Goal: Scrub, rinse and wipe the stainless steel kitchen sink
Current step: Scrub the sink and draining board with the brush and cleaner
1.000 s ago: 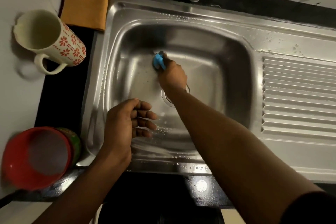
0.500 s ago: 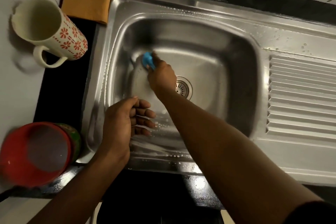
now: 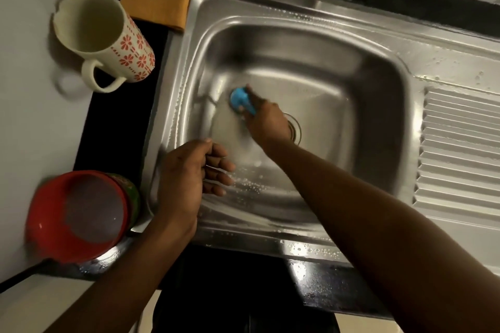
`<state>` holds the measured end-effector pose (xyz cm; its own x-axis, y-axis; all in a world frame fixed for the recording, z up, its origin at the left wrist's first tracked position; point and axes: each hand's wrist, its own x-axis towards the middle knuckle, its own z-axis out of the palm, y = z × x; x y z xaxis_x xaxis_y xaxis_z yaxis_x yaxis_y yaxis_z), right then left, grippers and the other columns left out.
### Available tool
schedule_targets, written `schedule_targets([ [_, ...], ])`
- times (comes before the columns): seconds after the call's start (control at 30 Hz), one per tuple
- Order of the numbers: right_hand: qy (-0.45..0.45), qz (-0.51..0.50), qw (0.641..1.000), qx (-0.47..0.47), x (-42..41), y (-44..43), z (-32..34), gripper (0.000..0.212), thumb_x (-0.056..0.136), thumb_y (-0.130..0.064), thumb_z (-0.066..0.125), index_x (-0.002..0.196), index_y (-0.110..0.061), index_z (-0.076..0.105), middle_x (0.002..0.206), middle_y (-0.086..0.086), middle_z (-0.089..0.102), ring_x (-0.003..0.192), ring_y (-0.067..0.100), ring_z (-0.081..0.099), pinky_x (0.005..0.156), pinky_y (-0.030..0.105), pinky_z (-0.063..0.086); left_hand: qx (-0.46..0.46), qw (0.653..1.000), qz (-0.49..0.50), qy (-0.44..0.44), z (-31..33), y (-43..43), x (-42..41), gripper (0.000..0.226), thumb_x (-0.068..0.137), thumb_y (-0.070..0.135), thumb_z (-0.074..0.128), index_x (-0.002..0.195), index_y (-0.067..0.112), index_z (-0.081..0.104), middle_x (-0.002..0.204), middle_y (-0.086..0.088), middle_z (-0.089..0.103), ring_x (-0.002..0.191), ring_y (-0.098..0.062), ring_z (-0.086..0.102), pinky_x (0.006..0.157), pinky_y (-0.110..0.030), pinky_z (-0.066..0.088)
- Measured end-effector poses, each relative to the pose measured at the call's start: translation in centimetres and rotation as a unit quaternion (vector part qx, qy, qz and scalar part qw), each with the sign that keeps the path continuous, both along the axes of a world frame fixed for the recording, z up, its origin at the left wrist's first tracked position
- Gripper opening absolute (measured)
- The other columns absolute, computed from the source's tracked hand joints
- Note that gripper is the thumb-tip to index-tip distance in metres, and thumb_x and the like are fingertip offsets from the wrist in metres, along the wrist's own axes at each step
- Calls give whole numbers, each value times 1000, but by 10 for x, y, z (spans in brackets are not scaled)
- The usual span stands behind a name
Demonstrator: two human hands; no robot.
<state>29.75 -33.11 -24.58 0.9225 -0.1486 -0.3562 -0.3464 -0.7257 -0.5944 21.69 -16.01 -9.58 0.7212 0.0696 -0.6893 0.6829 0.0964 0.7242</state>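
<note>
Head view. One steel sink (image 3: 338,67), centre frame. One blue scrubber (image 3: 239,98) gripped by right hand (image 3: 267,121) on basin floor, left of drain. Left hand (image 3: 186,173) loosely curled, holding nothing, at basin's lower left. One mug (image 3: 108,38), upper left; one red bowl (image 3: 75,213) of cloudy liquid, lower left.

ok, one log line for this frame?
phase: scrub | right hand: grips blue scrubber on sink floor beside drain | left hand: loosely curled, empty
</note>
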Motion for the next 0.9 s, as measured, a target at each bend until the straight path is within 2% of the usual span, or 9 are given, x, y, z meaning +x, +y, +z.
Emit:
schedule_targets([
  [0.2,34,282,954,-95,-62,-24,4,63,102,-49,56,160,-45,33,109,12,76,97,33,72,85,41,56,22,999,-15,-25,3,1,8,35,108,26,48,91,6,72,79,-19,75,58,-26,66,48,-29,51],
  [0.27,22,233,967,-96,-28,-39,6,63,101,-55,58,159,-45,37,116,10,75,104,31,72,89,37,53,22,999,-11,-34,2,3,10,34,108,23,49,91,2,71,76,-18,74,55,-25,64,47,-29,48],
  [0.37,-12,55,995,-86,36,-56,10,62,97,-54,65,154,-44,46,133,7,70,119,29,67,92,32,50,33,999,-14,-36,2,9,9,34,108,21,49,93,-1,70,76,-20,73,57,-29,63,47,-30,48],
  [0.43,-16,25,997,-74,48,-55,5,62,96,-49,66,155,-42,46,134,7,69,120,29,67,91,32,49,38,999,-12,-35,2,13,5,34,108,21,49,93,-1,70,77,-21,73,59,-31,63,49,-30,48],
  [0.57,36,175,982,-54,-38,-24,-1,64,101,-49,60,160,-46,34,105,6,76,90,23,73,76,29,52,32,999,2,-35,7,17,1,33,108,20,50,90,0,69,72,-17,72,54,-26,63,50,-30,47],
  [0.67,66,317,944,-64,-72,-31,10,63,105,-52,52,162,-46,25,95,8,72,83,24,69,80,38,56,36,998,-9,-40,7,20,1,34,108,21,49,91,1,70,75,-19,73,56,-26,65,52,-31,49],
  [0.73,48,278,954,-96,-38,-50,6,62,104,-51,54,161,-46,31,108,10,75,93,28,71,81,36,54,30,999,-6,-39,8,21,3,33,108,20,49,90,2,71,74,-18,73,56,-26,65,52,-31,49],
  [0.8,19,133,983,-123,18,-71,5,61,100,-45,63,157,-43,42,124,11,73,109,31,70,88,37,53,29,999,-2,-40,9,20,5,32,107,19,50,88,3,71,75,-20,73,57,-27,65,50,-31,50],
  [0.9,-10,19,996,-88,44,-75,-3,59,96,-41,69,152,-34,52,129,10,72,116,29,69,92,35,53,38,998,-5,-44,8,20,4,32,107,18,50,87,4,71,78,-22,73,57,-26,66,49,-31,51],
])
